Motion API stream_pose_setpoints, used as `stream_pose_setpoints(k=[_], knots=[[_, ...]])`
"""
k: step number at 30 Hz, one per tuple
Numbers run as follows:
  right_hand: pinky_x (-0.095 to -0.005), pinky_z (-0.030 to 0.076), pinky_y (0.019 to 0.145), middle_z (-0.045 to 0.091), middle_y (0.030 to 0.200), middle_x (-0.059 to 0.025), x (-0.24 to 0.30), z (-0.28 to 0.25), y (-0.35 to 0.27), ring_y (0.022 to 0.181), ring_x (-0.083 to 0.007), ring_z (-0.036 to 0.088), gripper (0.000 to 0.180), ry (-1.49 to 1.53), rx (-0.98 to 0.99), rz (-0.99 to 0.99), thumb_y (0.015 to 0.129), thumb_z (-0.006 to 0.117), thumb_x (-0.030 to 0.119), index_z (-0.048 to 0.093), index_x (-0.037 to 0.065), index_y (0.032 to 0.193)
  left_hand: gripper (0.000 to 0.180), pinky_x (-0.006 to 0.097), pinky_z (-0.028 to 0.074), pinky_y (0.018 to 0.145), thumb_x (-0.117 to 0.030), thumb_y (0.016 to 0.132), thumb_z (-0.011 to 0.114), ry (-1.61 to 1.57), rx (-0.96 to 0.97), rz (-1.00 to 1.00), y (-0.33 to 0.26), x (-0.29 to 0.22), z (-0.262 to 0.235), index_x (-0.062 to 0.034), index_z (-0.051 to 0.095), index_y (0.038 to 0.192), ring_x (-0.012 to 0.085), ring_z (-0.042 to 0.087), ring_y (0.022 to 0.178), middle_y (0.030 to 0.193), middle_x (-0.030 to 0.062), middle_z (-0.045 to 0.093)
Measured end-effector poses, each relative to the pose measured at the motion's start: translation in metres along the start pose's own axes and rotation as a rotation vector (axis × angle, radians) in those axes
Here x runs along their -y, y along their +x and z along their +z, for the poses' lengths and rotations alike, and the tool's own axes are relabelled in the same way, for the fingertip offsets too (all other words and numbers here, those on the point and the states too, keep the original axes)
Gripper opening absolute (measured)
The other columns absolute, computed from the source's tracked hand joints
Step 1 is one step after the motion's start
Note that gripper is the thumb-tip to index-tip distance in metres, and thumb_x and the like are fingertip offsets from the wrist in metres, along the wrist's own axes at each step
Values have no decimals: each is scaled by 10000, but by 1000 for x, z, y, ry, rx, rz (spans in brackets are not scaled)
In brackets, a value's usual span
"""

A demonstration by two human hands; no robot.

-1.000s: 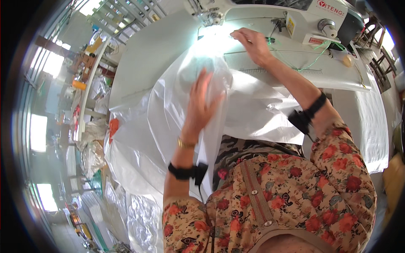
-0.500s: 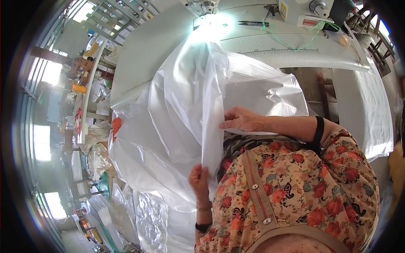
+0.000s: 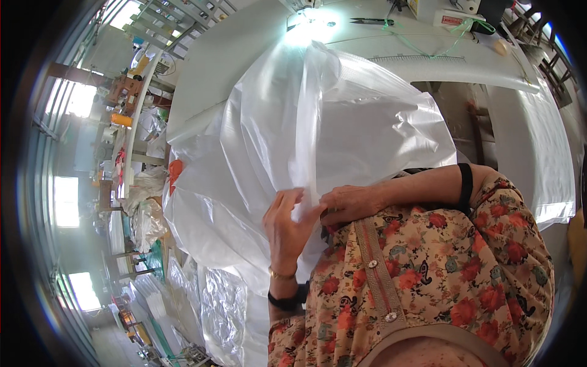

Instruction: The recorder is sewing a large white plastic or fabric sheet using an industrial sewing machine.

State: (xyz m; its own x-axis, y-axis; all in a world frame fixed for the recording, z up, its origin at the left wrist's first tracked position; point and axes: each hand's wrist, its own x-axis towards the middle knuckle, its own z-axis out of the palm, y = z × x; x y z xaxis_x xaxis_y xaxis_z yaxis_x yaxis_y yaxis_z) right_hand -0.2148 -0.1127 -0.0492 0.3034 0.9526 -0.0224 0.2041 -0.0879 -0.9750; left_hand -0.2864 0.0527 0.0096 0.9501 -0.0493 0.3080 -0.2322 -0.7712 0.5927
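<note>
A large, thin plastic sheet (image 3: pixel 367 128) is lying over the near edge of the broad, flat desk (image 3: pixel 208 67); slim, pointed metal snips (image 3: pixel 372 21) are resting behind it, thin thread (image 3: pixel 431 56) trailing rightward.

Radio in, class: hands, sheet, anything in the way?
Left hand, right hand close together at translucent sheet. Sheet wrinkled, spread out. Black tool beyond, clear of hands.
</note>
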Motion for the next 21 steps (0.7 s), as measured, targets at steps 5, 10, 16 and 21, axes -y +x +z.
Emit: stream_pose_setpoints(k=[5,10,16,21], knots=[[-359,476,783,673,893,-130,-6,-15,-10,818,-193,637,315,-126,-23,-51,906,572,275,614,2,1057,123,302,469,633,-95,804,685,333,75,-24,11,-4,12,-18,612,865,165,598,648,741,102,592],[-317,480,771,652,847,-21,-37,-70,6,774,-141,593,262,247,-961,90,924,579,276,656,42,1013,123,180,389,630,-109,947,549,-551,-72,-272,12,15,-11,-1,607,929,24,492,685,750,-35,586],[-276,472,799,666,865,-19,-44,-71,34,797,-124,603,190,746,-821,-67,886,649,175,672,46,1024,218,210,244,515,-156,981,509,-399,-315,-27,63,2,-35,-10,555,825,25,301,609,661,-80,385],[-299,477,873,692,983,-42,11,-33,-20,941,-148,617,185,573,-278,-114,886,666,151,706,45,1033,204,215,242,492,-163,969,537,-149,-377,2,68,36,-63,-14,554,831,23,293,576,610,-75,369]])
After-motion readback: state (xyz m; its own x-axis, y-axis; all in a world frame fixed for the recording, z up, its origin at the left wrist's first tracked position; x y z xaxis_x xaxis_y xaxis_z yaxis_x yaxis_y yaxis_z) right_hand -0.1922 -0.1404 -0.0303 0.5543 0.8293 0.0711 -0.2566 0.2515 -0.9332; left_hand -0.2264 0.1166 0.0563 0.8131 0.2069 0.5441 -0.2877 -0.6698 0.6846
